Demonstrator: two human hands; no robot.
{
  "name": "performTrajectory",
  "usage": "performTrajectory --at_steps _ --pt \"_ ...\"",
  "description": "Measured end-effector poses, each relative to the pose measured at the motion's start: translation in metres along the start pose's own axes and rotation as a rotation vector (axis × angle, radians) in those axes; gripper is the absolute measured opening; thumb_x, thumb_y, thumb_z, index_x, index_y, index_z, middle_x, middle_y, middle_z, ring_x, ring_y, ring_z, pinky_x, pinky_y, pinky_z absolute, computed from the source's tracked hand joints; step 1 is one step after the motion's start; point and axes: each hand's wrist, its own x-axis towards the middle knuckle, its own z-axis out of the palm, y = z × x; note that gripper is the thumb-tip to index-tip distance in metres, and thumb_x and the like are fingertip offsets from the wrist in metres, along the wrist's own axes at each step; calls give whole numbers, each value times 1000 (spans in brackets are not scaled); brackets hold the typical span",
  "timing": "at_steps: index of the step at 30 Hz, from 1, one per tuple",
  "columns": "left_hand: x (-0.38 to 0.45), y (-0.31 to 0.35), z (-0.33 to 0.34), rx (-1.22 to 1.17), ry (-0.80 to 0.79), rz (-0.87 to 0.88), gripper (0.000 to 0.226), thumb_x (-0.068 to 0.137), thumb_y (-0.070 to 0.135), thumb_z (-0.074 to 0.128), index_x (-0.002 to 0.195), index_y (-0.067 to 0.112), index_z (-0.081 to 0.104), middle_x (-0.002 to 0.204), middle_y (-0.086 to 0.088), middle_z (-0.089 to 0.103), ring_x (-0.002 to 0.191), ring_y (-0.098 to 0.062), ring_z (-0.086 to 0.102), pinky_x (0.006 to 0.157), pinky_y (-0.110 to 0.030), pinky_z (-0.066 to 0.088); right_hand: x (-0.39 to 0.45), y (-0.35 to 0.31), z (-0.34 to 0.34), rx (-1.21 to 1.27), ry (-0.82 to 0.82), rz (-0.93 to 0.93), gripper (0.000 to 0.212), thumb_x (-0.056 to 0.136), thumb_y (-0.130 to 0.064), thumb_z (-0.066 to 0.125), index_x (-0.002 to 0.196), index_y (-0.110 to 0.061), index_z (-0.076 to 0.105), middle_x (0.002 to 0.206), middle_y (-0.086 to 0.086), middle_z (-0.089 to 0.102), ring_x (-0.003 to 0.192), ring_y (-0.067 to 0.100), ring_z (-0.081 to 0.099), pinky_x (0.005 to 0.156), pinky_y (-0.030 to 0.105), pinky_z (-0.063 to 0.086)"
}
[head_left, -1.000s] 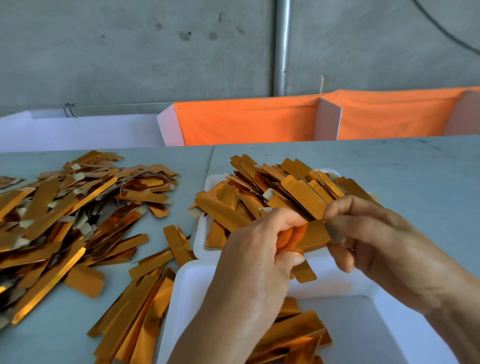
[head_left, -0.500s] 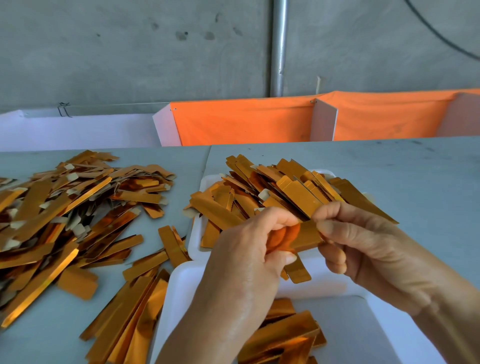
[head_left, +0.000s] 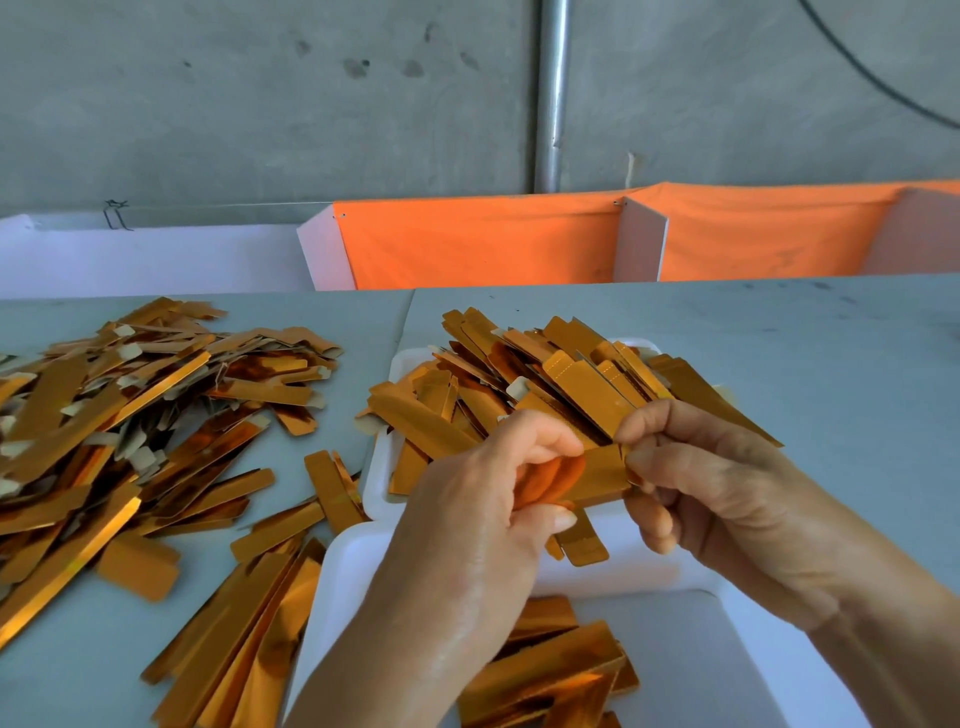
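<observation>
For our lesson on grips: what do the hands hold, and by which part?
One gold strip, held between them: the left hand pinches its left end, the right hand its right end.

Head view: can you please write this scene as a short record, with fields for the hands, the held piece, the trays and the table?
left hand: pinches the left end of one gold strip
right hand: pinches the right end of the same piece
position: held above the gap between the two white trays
far tray: holds a heap of strips
near tray: a few strips on its floor
table: a loose pile at the left
background: orange cloth before a grey wall
</observation>
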Motion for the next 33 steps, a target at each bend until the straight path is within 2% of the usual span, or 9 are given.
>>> performTrajectory --at_steps 5,9,14,17,20,22,24,27,33 --pt "-1 1 -1 -25 -24 -18 29 84 21 69 97 42 53 101 27 62 99 10 56 81 -3 45 0 1 1 9 6 0 13 67 -5 63 72 -15 70 55 8 51 41 17 50 39 22 44" --pt "-1 2 -2 18 -31 -1 27 85 22 68 96 42 54 97 27 62 98 16 51 76 4 38 -1 2 2 -56 28 -14 17 68 -3 74 80 -9 64 55 9 53 42 17 51 41 21 45" --pt "-2 5 -3 111 -39 41 25 86 25 66 97 42 54 70 32 50 87 24 44 66 5 33 -1 4 0 -198 40 -50 11 79 0 61 88 -6 59 56 11 56 43 18 53 44 20 46" --pt "-2 5 -4 99 -44 35 25 86 23 66 98 42 56 64 34 48 82 23 46 63 4 34 -2 1 0 -174 -10 -37 13 68 -10 66 81 -12 64 57 11 56 43 18 53 44 20 45" --pt "-3 6 -4 90 -58 31 29 88 25 64 106 45 56 72 34 50 86 20 47 66 3 35 -1 0 -2 -202 -30 -21 19 71 0 66 76 -18 68 56 11 54 43 18 50 44 21 44" --pt "-3 6 -3 91 -71 37 33 89 25 62 112 47 55 89 34 56 95 18 47 75 4 36 0 3 -5 -256 -12 -10 28 82 8 60 75 -18 67 55 12 53 43 18 50 44 20 44" --pt "-2 6 -3 77 -82 47 36 89 23 62 115 48 57 102 32 59 102 16 46 83 4 35 -1 3 -5 -206 -21 0 21 85 2 62 76 -17 68 56 12 53 44 18 50 44 20 44" --pt "0 4 -5 -22 -73 68 41 87 16 65 111 49 62 107 32 61 105 14 51 86 1 38 -1 1 -5 18 -87 25 10 73 -10 63 81 -12 69 58 9 51 44 16 51 43 21 45" --pt "0 1 -9 -308 -129 51 50 86 5 63 106 51 63 113 37 59 111 15 51 92 -2 37 2 5 -10 253 -163 32 41 59 -22 90 93 -9 72 62 3 49 44 10 49 43 20 44"
